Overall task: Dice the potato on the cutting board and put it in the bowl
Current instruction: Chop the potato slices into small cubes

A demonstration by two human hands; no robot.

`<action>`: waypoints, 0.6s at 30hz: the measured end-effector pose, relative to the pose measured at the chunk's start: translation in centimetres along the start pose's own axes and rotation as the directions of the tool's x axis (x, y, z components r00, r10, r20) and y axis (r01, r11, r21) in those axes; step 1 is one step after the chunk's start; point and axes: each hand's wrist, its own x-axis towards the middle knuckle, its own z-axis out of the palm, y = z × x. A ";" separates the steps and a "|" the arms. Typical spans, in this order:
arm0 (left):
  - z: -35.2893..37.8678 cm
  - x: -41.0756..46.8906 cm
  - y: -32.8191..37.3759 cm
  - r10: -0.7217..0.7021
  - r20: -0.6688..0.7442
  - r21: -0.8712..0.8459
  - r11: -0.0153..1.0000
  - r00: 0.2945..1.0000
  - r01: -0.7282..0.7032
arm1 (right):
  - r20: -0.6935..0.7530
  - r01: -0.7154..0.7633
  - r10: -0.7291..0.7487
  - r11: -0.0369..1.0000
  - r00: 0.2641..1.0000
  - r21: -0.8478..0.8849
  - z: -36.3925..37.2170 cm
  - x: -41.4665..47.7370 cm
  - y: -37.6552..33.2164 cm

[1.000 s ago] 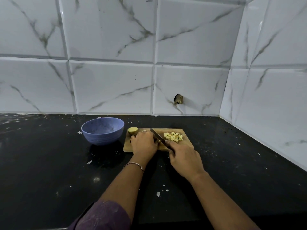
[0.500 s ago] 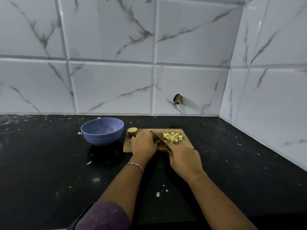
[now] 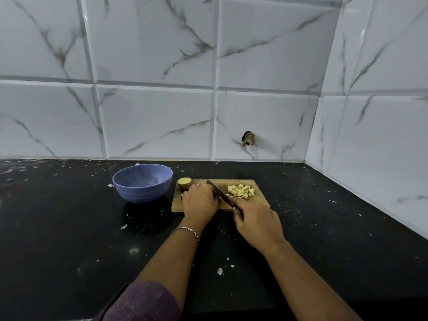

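A small wooden cutting board (image 3: pixel 259 200) lies on the black counter. A pile of pale diced potato (image 3: pixel 240 190) sits on its right half. A potato half (image 3: pixel 184 181) rests at the board's far left corner. My left hand (image 3: pixel 200 201) lies over the board's left part with fingers curled down over a potato piece that it hides. My right hand (image 3: pixel 256 222) grips the handle of a knife (image 3: pixel 218 193), whose dark blade angles up-left right beside my left fingers. A blue bowl (image 3: pixel 142 183) stands just left of the board and looks empty.
White marble-look tiled walls close off the back and the right side, meeting in a corner. A small dark fitting (image 3: pixel 248 138) sticks out of the back wall. The black counter (image 3: pixel 69 228) carries small white flecks and scraps.
The knife blade has shifted slightly left, closer to my left fingers. Both hands stay in nearly the same place on the board.
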 end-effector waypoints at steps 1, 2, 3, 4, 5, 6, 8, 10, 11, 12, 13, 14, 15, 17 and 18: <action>0.0 0.0 0.0 0.006 -0.002 0.004 1.000 1.000 -0.006 | 0.002 0.002 -0.002 1.000 1.000 -0.003 0.0 0.0 0.0; 0.0 0.0 0.0 0.009 -0.004 0.009 1.000 1.000 -0.009 | 0.006 0.004 -0.004 1.000 1.000 -0.005 0.1 0.0 0.0; 0.0 -0.1 0.0 0.010 -0.007 0.016 1.000 1.000 -0.010 | 0.010 0.006 -0.006 1.000 1.000 -0.004 0.2 0.1 0.0; 0.0 -0.1 0.0 0.010 -0.008 0.024 1.000 1.000 -0.010 | 0.015 0.007 -0.007 1.000 1.000 -0.002 0.4 0.1 0.1; -0.1 -0.1 0.0 0.009 -0.011 0.029 1.000 1.000 -0.009 | 0.023 0.008 -0.008 1.000 1.000 0.002 0.5 0.1 0.1; -0.1 -0.1 0.0 0.008 -0.014 0.029 1.000 1.000 -0.007 | 0.030 0.009 -0.009 1.000 1.000 0.007 0.6 0.2 0.1; -0.1 -0.2 0.1 0.008 -0.017 0.027 1.000 1.000 -0.007 | 0.039 0.013 -0.013 1.000 0.999 0.013 0.7 0.2 0.1; -0.2 -0.2 0.1 0.010 -0.022 0.031 0.999 1.000 -0.010 | 0.040 0.019 -0.019 1.000 0.999 0.013 0.7 0.3 0.1; -0.2 -0.3 0.1 0.011 -0.026 0.036 0.999 1.000 -0.010 | 0.040 0.024 -0.024 1.000 0.999 0.011 0.7 0.4 0.1; -0.3 -0.3 0.1 0.012 -0.030 0.042 0.999 0.999 -0.011 | 0.039 0.028 -0.028 1.000 0.999 0.007 0.7 0.4 0.0; -0.3 -0.3 0.1 0.013 -0.032 0.048 0.999 0.999 -0.011 | 0.039 0.033 -0.033 0.999 0.999 0.002 0.8 0.4 0.0; -0.3 -0.3 0.1 0.013 -0.030 0.053 0.999 0.999 -0.011 | 0.038 0.040 -0.039 0.999 0.999 -0.004 0.7 0.4 0.0; -0.3 -0.3 0.2 0.012 -0.028 0.058 0.998 1.000 -0.010 | 0.038 0.046 -0.046 0.999 0.998 -0.012 0.7 0.4 0.0; -0.2 -0.2 0.2 -0.001 -0.019 0.058 0.998 1.000 0.002 | 0.037 0.059 -0.058 0.998 0.998 -0.029 0.7 0.3 0.0; -0.1 -0.1 0.1 -0.007 -0.018 0.059 0.998 1.000 0.008 | 0.032 0.068 -0.067 0.997 0.997 -0.043 0.8 0.3 0.0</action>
